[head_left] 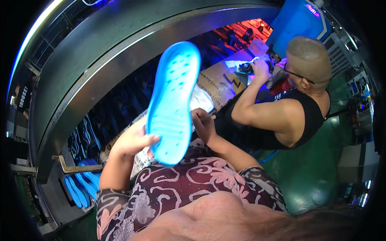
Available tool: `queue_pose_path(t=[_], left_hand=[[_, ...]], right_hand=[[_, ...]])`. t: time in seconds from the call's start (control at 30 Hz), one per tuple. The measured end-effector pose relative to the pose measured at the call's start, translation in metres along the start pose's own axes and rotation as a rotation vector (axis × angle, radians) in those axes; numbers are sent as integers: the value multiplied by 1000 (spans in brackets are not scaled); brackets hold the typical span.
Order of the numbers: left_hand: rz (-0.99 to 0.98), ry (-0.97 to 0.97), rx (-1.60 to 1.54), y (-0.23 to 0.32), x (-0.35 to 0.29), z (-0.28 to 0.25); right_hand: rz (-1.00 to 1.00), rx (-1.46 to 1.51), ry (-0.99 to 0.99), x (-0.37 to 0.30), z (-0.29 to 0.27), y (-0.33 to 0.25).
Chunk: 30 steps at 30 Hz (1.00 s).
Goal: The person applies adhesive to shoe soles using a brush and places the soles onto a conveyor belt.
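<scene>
Upright in front of me is a bright blue shoe sole [173, 100], its face dotted with small holes and ribbed near the heel. My left hand [133, 138] grips it by the lower left edge, with the thumb lying on the face. Close to the sole's lower right edge is my right hand [204, 125], its fingers curled. The fingertips are partly hidden behind the sole, so what they hold, if anything, does not show. Beyond that hand lies a crumpled white plastic bag [202, 99].
A metal-edged conveyor tunnel [116, 56] arches across the back, with dark shoe parts under it. Cardboard [219, 82] lies along its front. At right, a co-worker [289, 112] handles a dark shoe [245, 68]. More blue soles [77, 192] rest at lower left.
</scene>
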<state>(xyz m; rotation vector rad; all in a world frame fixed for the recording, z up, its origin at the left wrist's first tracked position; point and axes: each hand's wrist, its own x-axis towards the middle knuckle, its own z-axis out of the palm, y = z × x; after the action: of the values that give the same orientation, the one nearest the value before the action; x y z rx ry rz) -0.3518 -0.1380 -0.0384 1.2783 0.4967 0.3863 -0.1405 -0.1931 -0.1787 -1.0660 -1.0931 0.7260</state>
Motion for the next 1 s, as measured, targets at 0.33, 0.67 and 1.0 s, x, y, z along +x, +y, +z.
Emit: queue_pose_path(t=[0.33, 0.67, 1.0], left_hand=[[376, 176, -768, 124, 257, -31], [-121, 567, -136, -125, -23, -89], [-206, 1934, -820, -270, -370, -91]], right_hand=[[163, -95, 66, -2, 3, 8], [294, -28, 10, -8, 3, 25], [365, 1, -303, 3, 85, 16]])
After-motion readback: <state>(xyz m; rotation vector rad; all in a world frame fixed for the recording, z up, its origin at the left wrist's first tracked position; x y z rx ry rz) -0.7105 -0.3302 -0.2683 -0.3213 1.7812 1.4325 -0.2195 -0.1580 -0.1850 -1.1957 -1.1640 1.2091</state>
